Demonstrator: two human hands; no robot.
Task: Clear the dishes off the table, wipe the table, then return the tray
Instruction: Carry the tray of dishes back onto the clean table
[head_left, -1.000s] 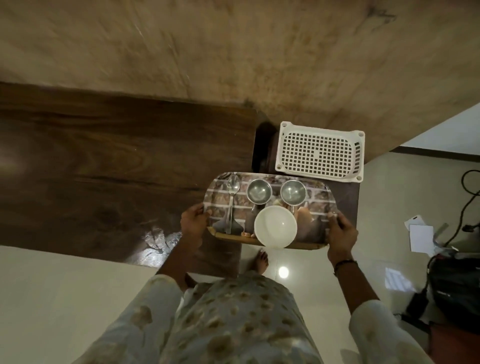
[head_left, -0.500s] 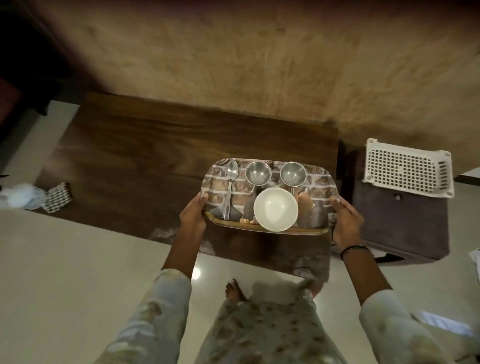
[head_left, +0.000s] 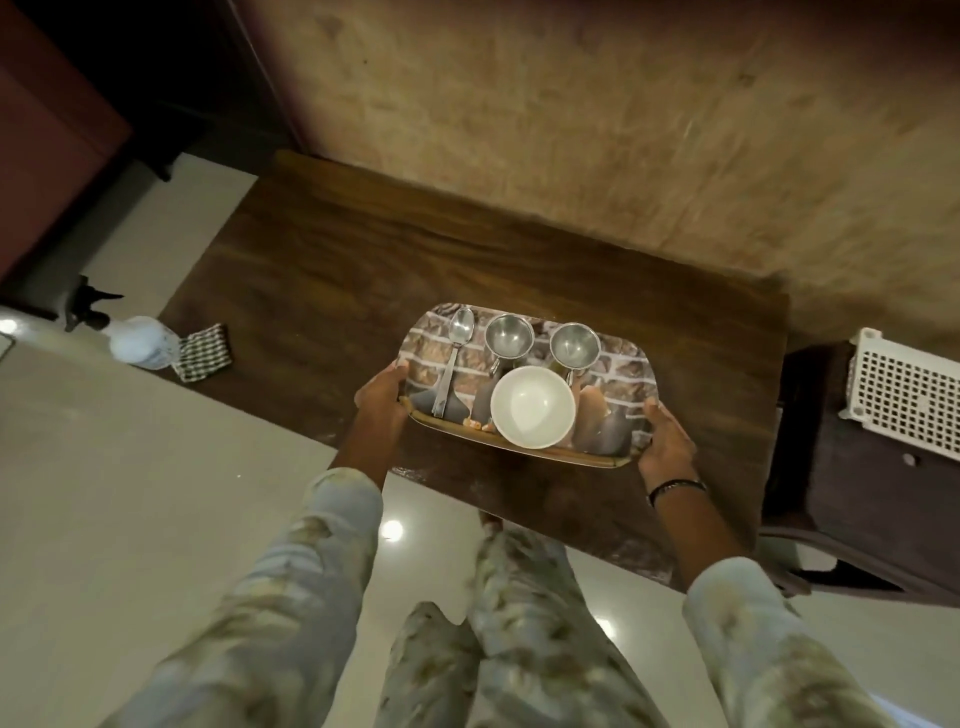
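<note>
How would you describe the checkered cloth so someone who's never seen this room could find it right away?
Start at the dark wooden table against the tan wall and follow it to its far left corner, away from the tray held in both hands. The checkered cloth lies folded there beside a white spray bottle. It is the only flat, patterned fabric on the table; the bottle is smooth and white.

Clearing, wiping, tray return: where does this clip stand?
Loaded: white bowl, two steel cups and spoon sit on the brick-patterned tray. In hand: left hand and right hand hold it above the wooden table. Left: wiping; checked cloth lies untouched.
</note>
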